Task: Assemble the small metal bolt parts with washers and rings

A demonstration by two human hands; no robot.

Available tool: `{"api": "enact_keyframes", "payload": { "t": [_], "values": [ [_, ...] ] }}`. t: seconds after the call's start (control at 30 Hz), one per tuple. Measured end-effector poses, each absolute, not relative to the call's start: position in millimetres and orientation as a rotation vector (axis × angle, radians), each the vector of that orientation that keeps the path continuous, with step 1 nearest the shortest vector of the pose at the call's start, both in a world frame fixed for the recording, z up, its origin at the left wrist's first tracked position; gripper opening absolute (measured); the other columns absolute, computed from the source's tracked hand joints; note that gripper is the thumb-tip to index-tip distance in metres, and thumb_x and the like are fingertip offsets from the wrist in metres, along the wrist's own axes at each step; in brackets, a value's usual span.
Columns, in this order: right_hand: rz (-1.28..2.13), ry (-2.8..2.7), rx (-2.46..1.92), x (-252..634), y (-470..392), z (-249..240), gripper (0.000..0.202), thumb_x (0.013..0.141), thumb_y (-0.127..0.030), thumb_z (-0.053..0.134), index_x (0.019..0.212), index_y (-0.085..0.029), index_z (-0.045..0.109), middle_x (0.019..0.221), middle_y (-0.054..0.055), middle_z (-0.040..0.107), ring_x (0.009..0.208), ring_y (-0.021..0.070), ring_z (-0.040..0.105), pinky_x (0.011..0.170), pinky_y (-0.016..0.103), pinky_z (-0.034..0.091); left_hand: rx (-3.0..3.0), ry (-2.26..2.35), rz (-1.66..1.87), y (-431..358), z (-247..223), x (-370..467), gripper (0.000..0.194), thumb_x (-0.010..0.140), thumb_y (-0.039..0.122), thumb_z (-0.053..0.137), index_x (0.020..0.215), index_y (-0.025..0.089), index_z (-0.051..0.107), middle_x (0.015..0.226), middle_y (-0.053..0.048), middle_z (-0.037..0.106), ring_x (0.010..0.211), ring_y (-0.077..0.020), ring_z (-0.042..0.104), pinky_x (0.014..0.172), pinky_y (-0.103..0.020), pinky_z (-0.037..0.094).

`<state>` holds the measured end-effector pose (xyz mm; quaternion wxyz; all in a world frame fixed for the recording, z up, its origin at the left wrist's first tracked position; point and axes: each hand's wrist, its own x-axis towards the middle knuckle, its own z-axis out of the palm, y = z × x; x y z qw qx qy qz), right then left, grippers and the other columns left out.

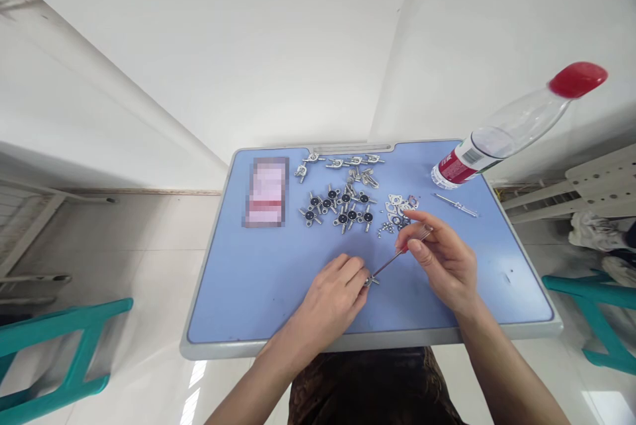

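Note:
My left hand [338, 289] is closed around a small metal fitting [368, 281], pressing it to the blue tabletop; most of the piece is hidden by the fingers. My right hand [444, 263] grips a screwdriver [390, 262] with a clear and red handle, slanted down to the left. Its tip meets the fitting or lies right at it. Beyond the hands lie several metal fittings with black round centres [342, 218]. Near my right fingers are flat metal plates [395, 200] and a scatter of tiny screws [385, 230].
More silver fittings [338, 163] lie along the table's back. A pixelated pink rectangular item [267, 193] is at left. At right, a red-capped plastic bottle [460, 163] stands behind a second slim screwdriver [454, 204]. Green stools [84, 352] flank the blue table [238, 292]; a white wall rises behind.

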<state>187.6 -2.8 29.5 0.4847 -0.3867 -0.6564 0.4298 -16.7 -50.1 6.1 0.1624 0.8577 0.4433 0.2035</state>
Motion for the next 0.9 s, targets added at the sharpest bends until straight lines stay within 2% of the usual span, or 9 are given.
{"api": "enact_keyframes", "payload": {
  "t": [0.67, 0.9],
  "values": [
    [0.959, -1.794, -0.897, 188.4, -5.3, 32.4, 0.04, 0.095, -0.017, 0.05, 0.134, -0.026, 0.049, 0.086, 0.003, 0.065, 0.077, 0.0179, 0.063, 0.073, 0.036, 0.054, 2.436, 1.264, 0.587, -50.1, 5.1, -16.4, 0.01, 0.091, 0.011, 0.051, 0.094, 0.016, 0.059, 0.091, -0.005, 0.059, 0.082, -0.0191, 0.055, 0.075, -0.034, 0.051],
    [0.916, -1.89, -0.745, 188.4, -4.4, 33.0, 0.052, 0.094, -0.013, 0.049, 0.142, -0.03, 0.042, 0.086, 0.003, 0.067, 0.076, 0.0181, 0.065, 0.07, 0.036, 0.055, 2.372, 1.266, 0.604, -47.9, 7.3, -16.9, 0.012, 0.089, 0.011, 0.055, 0.098, 0.017, 0.059, 0.095, -0.005, 0.06, 0.086, -0.0197, 0.057, 0.075, -0.034, 0.052]
  ]
}}
